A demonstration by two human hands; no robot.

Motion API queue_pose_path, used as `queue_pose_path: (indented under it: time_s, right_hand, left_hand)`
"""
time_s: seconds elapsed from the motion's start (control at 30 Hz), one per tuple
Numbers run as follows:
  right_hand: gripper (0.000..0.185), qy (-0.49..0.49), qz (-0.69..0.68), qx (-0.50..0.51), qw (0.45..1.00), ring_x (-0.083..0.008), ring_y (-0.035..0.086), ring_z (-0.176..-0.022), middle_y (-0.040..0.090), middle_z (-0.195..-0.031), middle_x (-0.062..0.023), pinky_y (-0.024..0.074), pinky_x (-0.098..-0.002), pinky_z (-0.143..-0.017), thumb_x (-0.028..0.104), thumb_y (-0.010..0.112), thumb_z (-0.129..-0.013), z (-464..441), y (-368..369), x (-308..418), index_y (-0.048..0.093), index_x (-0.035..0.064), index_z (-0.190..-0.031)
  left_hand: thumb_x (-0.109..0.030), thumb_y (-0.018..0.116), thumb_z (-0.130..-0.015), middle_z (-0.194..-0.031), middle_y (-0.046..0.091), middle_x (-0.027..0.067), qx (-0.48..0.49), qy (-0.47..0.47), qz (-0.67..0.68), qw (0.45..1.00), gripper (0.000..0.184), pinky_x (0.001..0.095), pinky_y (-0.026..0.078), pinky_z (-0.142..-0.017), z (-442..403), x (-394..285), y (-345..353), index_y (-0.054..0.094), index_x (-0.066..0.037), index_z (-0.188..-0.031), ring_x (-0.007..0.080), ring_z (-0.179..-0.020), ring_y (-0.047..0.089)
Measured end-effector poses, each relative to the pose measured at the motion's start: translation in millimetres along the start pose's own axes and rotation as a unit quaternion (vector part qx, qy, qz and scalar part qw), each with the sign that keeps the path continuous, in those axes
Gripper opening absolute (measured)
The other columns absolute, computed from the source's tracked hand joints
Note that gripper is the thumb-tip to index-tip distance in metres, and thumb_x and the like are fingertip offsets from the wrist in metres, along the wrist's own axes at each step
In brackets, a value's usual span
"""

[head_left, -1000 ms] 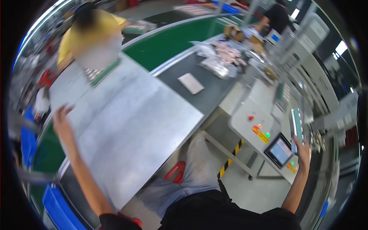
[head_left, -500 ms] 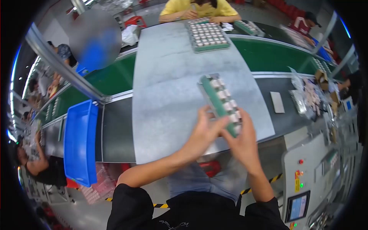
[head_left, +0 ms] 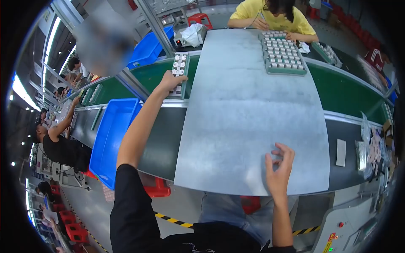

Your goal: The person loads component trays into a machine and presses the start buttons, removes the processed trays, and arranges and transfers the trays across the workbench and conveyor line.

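Note:
My left hand (head_left: 171, 82) reaches out to the far left, its fingers closed on a narrow green tray (head_left: 185, 80) of small white parts. That tray rests at the green conveyor belt (head_left: 160, 78), beside the grey board's left edge. Over the near right part of the grey board (head_left: 240, 109) hovers my right hand (head_left: 280, 168), holding nothing, with thumb and fingers apart and slightly curled. The undersides of the left fingers are hidden.
Across the board a person in yellow (head_left: 274, 14) works at a larger tray of white parts (head_left: 284, 55). A blue bin (head_left: 112, 139) stands left of my forearm. At the right lie a pale flat block (head_left: 341, 152) and plastic bags (head_left: 366, 147). A metal post (head_left: 133, 84) rises nearby.
The narrow tray, earlier held in both hands over the board, is now at the conveyor on the left under my left hand. My right hand has let go. The view has shifted left.

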State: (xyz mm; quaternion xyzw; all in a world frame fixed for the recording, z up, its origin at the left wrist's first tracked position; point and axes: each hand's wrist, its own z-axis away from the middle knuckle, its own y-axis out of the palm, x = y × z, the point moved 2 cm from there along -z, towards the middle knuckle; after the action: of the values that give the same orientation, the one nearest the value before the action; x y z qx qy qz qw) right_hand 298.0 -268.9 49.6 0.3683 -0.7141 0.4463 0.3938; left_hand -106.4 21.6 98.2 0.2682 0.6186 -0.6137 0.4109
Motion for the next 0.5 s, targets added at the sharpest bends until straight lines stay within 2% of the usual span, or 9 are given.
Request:
queue_pose_path:
  time_s: [0.03, 0.13, 0.2, 0.27, 0.33, 0.37, 0.43, 0.47, 0.5]
  right_hand:
    - [0.045, -0.001, -0.005, -0.002, 1.0, -0.0224, 0.059, -0.099, 0.048, -0.128, -0.0162, 0.0519, -0.0293, -0.072, 0.001, 0.07, -0.085, 0.0, -0.5, -0.3, 0.054, 0.0016, -0.127]
    - [0.042, 0.002, 0.005, -0.008, 1.0, -0.0223, 0.059, -0.098, 0.048, -0.128, -0.0167, 0.0517, -0.0288, -0.07, 0.0, 0.068, -0.085, -1.7, -0.6, 5.4, 0.055, 0.0005, -0.125]
    - [0.04, 0.012, -0.011, -0.006, 1.0, -0.0219, 0.059, -0.097, 0.048, -0.128, -0.0167, 0.0512, -0.0284, -0.07, -0.001, 0.068, -0.085, -2.6, 0.4, 2.2, 0.055, 0.0003, -0.123]
    - [0.041, 0.017, -0.02, -0.009, 1.0, -0.0216, 0.06, -0.097, 0.048, -0.128, -0.0164, 0.0509, -0.0279, -0.07, -0.002, 0.067, -0.085, -2.4, 0.9, -3.7, 0.055, -0.0001, -0.124]
    - [0.042, 0.025, -0.033, -0.011, 0.999, -0.0214, 0.06, -0.097, 0.048, -0.128, -0.0161, 0.0505, -0.0275, -0.07, -0.003, 0.066, -0.085, -1.4, 3.7, -6.8, 0.054, -0.0004, -0.125]
    - [0.043, 0.037, -0.05, -0.024, 0.998, -0.0208, 0.06, -0.097, 0.048, -0.128, -0.0157, 0.0502, -0.0271, -0.071, -0.004, 0.065, -0.085, -0.6, 4.8, -7.8, 0.052, -0.0009, -0.126]
    - [0.043, 0.05, -0.065, -0.038, 0.996, -0.0203, 0.06, -0.097, 0.047, -0.128, -0.0154, 0.05, -0.0267, -0.071, -0.004, 0.065, -0.086, 0.0, 4.7, -9.6, 0.051, -0.0015, -0.127]
    - [0.044, 0.058, -0.087, -0.045, 0.993, -0.0198, 0.06, -0.097, 0.047, -0.127, -0.0153, 0.0498, -0.0267, -0.072, -0.004, 0.064, -0.086, 0.1, 4.8, -10.4, 0.05, -0.0018, -0.128]
    - [0.044, 0.065, -0.109, -0.053, 0.991, -0.0193, 0.06, -0.098, 0.047, -0.127, -0.0152, 0.0497, -0.0267, -0.073, -0.004, 0.063, -0.087, 0.4, 4.4, -11.2, 0.049, -0.0021, -0.129]
  left_hand:
    - [-0.028, 0.086, -0.067, -0.073, 0.066, 0.0088, -0.025, -0.018, -0.063, 0.998, 0.035, 0.0327, 0.045, -0.05, -33.9, 18.9, -5.3, 0.068, -0.001, -0.081, 0.015, -0.054, 0.055]
    - [-0.031, 0.085, -0.064, -0.07, 0.065, 0.006, -0.041, -0.09, -0.122, 0.988, 0.033, 0.0367, 0.041, -0.05, -79.3, 41.2, -8.7, 0.068, -0.004, -0.069, 0.017, -0.056, 0.056]
    - [-0.031, 0.085, -0.063, -0.07, 0.065, 0.0063, -0.045, -0.099, -0.134, 0.985, 0.032, 0.0362, 0.04, -0.05, -96.8, 56.4, -7.3, 0.069, -0.004, -0.071, 0.0173, -0.055, 0.055]
    - [-0.032, 0.085, -0.063, -0.071, 0.067, 0.0078, -0.046, -0.114, -0.147, 0.982, 0.035, 0.0364, 0.046, -0.052, -105.3, 68.1, -7.6, 0.071, -0.002, -0.074, 0.0204, -0.054, 0.057]
    - [-0.038, 0.086, -0.062, -0.08, 0.07, 0.0144, -0.073, -0.106, -0.214, 0.968, 0.046, 0.0399, 0.054, -0.066, -109.1, 76.9, -8.1, 0.074, 0.002, -0.081, 0.0276, -0.073, 0.066]
    - [-0.045, 0.086, -0.061, -0.091, 0.071, 0.0225, -0.127, -0.119, -0.295, 0.94, 0.062, 0.0433, 0.055, -0.085, -111.2, 78.8, -7.0, 0.074, 0.006, -0.094, 0.0363, -0.102, 0.064]
    - [-0.049, 0.084, -0.062, -0.098, 0.07, 0.028, -0.121, -0.157, -0.283, 0.938, 0.074, 0.0445, 0.05, -0.096, -116.2, 87.4, -14.6, 0.07, 0.008, -0.108, 0.041, -0.117, 0.056]
    - [-0.051, 0.084, -0.063, -0.11, 0.069, 0.0271, -0.107, -0.165, -0.302, 0.933, 0.077, 0.0458, 0.044, -0.103, -118.1, 88.5, -19.1, 0.068, 0.005, -0.115, 0.041, -0.118, 0.056]
    - [-0.051, 0.084, -0.063, -0.11, 0.069, 0.0271, -0.106, -0.163, -0.303, 0.933, 0.077, 0.0458, 0.044, -0.103, -116.0, 85.3, -24.0, 0.068, 0.005, -0.115, 0.041, -0.118, 0.056]
